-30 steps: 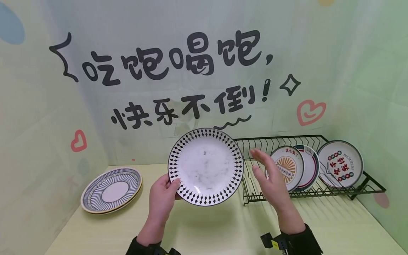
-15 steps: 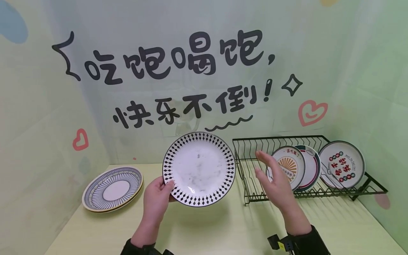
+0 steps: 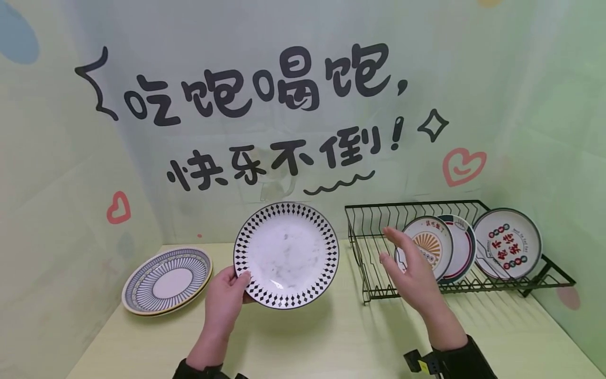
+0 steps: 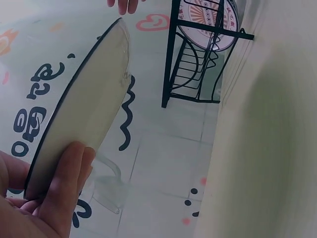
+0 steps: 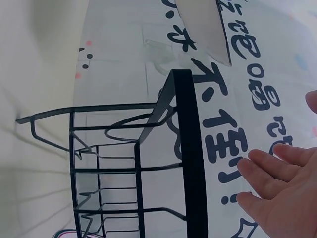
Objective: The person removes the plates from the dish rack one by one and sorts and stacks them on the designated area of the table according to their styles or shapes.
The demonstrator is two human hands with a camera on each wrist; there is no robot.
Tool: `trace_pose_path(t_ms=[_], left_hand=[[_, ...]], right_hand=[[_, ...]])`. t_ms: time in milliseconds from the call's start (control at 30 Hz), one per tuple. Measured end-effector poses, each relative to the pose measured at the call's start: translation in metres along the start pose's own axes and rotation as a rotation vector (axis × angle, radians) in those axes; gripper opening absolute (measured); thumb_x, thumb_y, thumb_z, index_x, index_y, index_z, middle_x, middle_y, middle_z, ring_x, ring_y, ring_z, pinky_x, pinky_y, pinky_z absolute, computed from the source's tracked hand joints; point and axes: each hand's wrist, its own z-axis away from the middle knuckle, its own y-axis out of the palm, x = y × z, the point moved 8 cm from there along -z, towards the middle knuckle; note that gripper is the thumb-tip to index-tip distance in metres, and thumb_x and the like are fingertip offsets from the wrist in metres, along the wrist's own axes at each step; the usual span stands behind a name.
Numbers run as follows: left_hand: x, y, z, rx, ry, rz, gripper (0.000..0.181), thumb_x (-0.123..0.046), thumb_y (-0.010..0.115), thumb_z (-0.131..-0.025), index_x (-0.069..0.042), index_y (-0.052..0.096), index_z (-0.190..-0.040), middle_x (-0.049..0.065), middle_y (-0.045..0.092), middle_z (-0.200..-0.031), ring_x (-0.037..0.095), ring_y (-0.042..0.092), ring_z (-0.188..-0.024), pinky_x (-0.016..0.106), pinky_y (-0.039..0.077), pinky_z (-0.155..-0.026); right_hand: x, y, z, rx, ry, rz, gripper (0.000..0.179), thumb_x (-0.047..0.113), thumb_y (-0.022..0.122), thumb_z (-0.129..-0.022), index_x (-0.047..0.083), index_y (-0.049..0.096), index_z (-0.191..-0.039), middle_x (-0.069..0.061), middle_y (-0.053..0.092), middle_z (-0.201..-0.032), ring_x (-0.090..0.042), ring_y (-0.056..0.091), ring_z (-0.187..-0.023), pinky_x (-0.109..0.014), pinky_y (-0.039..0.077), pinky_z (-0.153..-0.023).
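Note:
My left hand point(image 3: 223, 297) grips a white plate point(image 3: 286, 255) by its lower left rim, thumb on the face and fingers behind. Black diamonds ring the plate's border, and grey smudges mark its middle. It is held up above the table, face toward the head camera. In the left wrist view the back of the plate point(image 4: 81, 109) shows, with fingers point(image 4: 67, 178) spread against it. My right hand point(image 3: 413, 273) holds nothing; its fingers are extended in front of the black wire dish rack point(image 3: 374, 231), apart from the plate.
The rack holds a plate with an orange sunburst point(image 3: 428, 247), one with a dark and red rim point(image 3: 458, 250) and one with red characters point(image 3: 506, 243). On the left, stacked blue-patterned plates point(image 3: 167, 281) lie on the pale table point(image 3: 293, 352). A printed curtain point(image 3: 284, 31) hangs behind.
The left hand has moved left and slightly down with the diamond-rimmed plate, away from the rack. The right hand has shifted a little to the right, its fingers still extended.

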Motion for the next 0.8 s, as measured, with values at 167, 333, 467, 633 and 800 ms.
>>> trace_pose_path(t_ms=[167, 333, 467, 633, 800], left_hand=[[0.003, -0.005, -0.001, -0.005, -0.016, -0.009, 0.033, -0.006, 0.056, -0.099, 0.014, 0.055, -0.126, 0.024, 0.070, -0.100, 0.021, 0.071, -0.068, 0.030, 0.060, -0.064], [0.004, -0.010, -0.001, -0.017, -0.021, -0.008, 0.033, -0.005, 0.056, -0.098, 0.015, 0.056, -0.125, 0.025, 0.070, -0.100, 0.022, 0.071, -0.068, 0.031, 0.060, -0.063], [0.006, -0.013, -0.002, -0.024, -0.020, -0.035, 0.033, -0.005, 0.056, -0.098, 0.014, 0.056, -0.125, 0.024, 0.070, -0.098, 0.020, 0.071, -0.067, 0.030, 0.060, -0.062], [0.008, -0.019, -0.004, -0.032, -0.029, -0.052, 0.033, -0.006, 0.056, -0.098, 0.013, 0.057, -0.124, 0.023, 0.070, -0.098, 0.019, 0.071, -0.066, 0.031, 0.060, -0.064], [0.009, -0.026, -0.004, -0.042, -0.027, -0.039, 0.034, -0.006, 0.055, -0.098, 0.014, 0.055, -0.126, 0.025, 0.069, -0.102, 0.020, 0.071, -0.068, 0.032, 0.060, -0.065]], right_hand=[[-0.003, -0.003, 0.001, 0.005, -0.005, 0.037, 0.051, 0.013, 0.059, -0.098, -0.003, 0.043, -0.144, -0.020, 0.047, -0.145, -0.039, 0.042, -0.133, -0.062, 0.030, -0.108], [-0.005, -0.004, 0.002, 0.007, -0.024, 0.058, 0.052, 0.011, 0.059, -0.097, -0.005, 0.043, -0.143, -0.021, 0.047, -0.145, -0.040, 0.043, -0.131, -0.062, 0.031, -0.107], [-0.006, -0.004, 0.003, 0.009, -0.033, 0.083, 0.051, 0.012, 0.059, -0.097, -0.003, 0.044, -0.143, -0.021, 0.047, -0.145, -0.039, 0.043, -0.132, -0.062, 0.032, -0.106], [-0.007, -0.008, 0.004, 0.006, -0.032, 0.132, 0.051, 0.011, 0.061, -0.096, -0.003, 0.045, -0.143, -0.022, 0.048, -0.144, -0.039, 0.043, -0.132, -0.061, 0.033, -0.106], [-0.009, -0.011, 0.006, 0.020, -0.016, 0.165, 0.053, 0.012, 0.062, -0.096, -0.003, 0.044, -0.143, -0.022, 0.048, -0.144, -0.041, 0.042, -0.132, -0.061, 0.033, -0.107]])
